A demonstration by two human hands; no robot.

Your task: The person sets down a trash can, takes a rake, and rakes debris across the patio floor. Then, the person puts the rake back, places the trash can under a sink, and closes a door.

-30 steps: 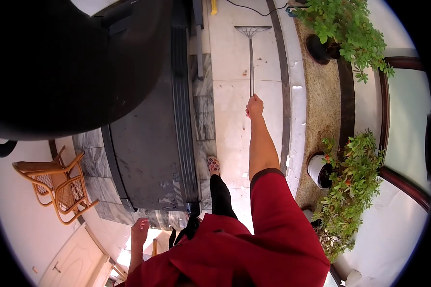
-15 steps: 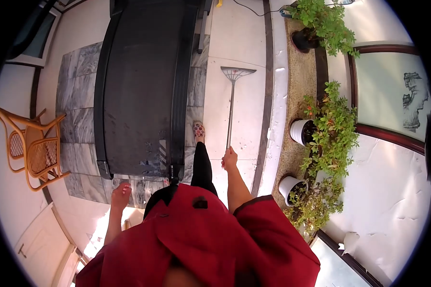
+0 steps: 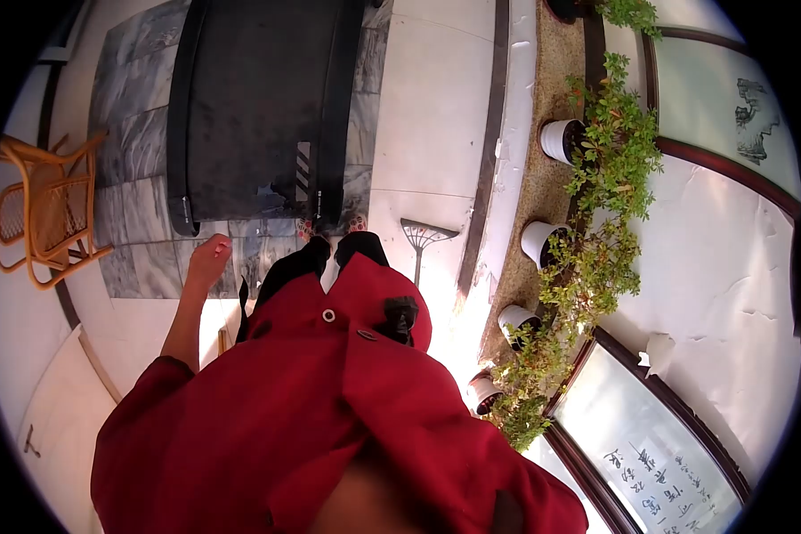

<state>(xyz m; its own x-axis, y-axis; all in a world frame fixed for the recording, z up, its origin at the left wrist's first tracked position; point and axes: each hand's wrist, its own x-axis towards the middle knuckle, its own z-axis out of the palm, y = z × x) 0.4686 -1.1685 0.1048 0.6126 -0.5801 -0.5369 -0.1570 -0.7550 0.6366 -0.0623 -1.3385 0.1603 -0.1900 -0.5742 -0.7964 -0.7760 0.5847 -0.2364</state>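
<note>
My left hand [image 3: 209, 259] hangs beside the near end of a treadmill [image 3: 254, 116]. Its fingers are loosely bent, slightly apart, with nothing seen in them. A fan-shaped leaf rake [image 3: 428, 233] has its head over the pale floor to the right of my feet. Only a short piece of its handle shows; the rest disappears behind my red garment [image 3: 267, 400]. My right hand is out of sight, so its hold on the handle is hidden. My patterned shoes [image 3: 356, 223] are close to the treadmill's end.
Potted plants [image 3: 610, 169] line a raised ledge [image 3: 543, 191] on the right, below framed pictures [image 3: 650, 436]. A wicker chair [image 3: 53, 214] stands at the left. Grey marble tiles [image 3: 129, 160] surround the treadmill, and a door [image 3: 58, 427] is at the lower left.
The rake head has come nearer to my body. My right hand has gone from view behind the garment. My view has shifted, with the treadmill and chair now higher in it.
</note>
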